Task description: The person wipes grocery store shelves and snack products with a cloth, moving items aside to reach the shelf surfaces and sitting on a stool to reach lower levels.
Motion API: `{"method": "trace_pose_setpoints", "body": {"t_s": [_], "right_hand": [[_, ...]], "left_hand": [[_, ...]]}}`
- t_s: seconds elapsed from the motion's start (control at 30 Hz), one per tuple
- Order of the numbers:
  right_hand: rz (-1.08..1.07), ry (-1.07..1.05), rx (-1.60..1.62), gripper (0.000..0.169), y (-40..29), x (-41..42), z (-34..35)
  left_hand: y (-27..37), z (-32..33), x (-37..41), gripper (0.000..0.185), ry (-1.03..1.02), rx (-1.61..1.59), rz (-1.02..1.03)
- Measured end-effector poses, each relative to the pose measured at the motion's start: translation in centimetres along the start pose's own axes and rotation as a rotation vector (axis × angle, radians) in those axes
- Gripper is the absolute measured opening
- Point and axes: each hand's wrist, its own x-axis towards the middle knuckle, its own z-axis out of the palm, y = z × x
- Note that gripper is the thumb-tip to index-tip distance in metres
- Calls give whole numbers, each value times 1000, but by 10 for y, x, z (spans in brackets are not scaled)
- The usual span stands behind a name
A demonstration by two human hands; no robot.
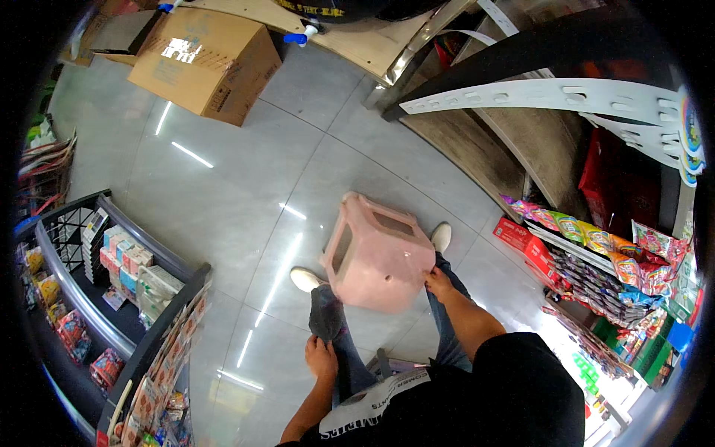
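Observation:
A pink plastic stool point(385, 268) stands or hangs tilted between my legs, its seat facing up towards me; whether its feet touch the floor I cannot tell. My right hand point(439, 284) grips the edge of the seat at its near right corner. A dark grey cloth point(325, 314) dangles from my left hand point(321, 357), pinched in the fingers just left of the stool. Two openings in the stool's sides face away from me, and a small hole shows in its seat.
Grey floor tiles point(223, 223) lie around my white shoes point(305, 278). A cardboard box point(195, 61) sits at the far left. Empty wooden shelves point(475, 139) with white strips stand at the right, above bagged sweets point(595, 237). A black rack point(162, 313) of packaged goods flanks my left.

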Motion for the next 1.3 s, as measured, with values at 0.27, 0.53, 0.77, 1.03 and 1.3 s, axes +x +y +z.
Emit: {"method": "trace_pose_setpoints", "body": {"t_s": [0.27, 0.53, 0.77, 1.03, 1.3], "right_hand": [[-560, -607, -1062, 29, 12, -212, -87], [-888, -269, -905, 32, 156, -195, -104], [-886, -174, -778, 31, 72, -187, -157], [-973, 52, -641, 30, 10, -167, -191], [-1247, 594, -682, 29, -10, -111, -179]], "left_hand": [[11, -61, -86, 26, -138, -120, 55], [31, -45, -110, 50, -421, -328, -324], [139, -79, -82, 26, -320, 129, 139], [183, -127, -59, 34, -390, -574, 277], [243, -162, 96, 32, -539, 247, 699]]}}
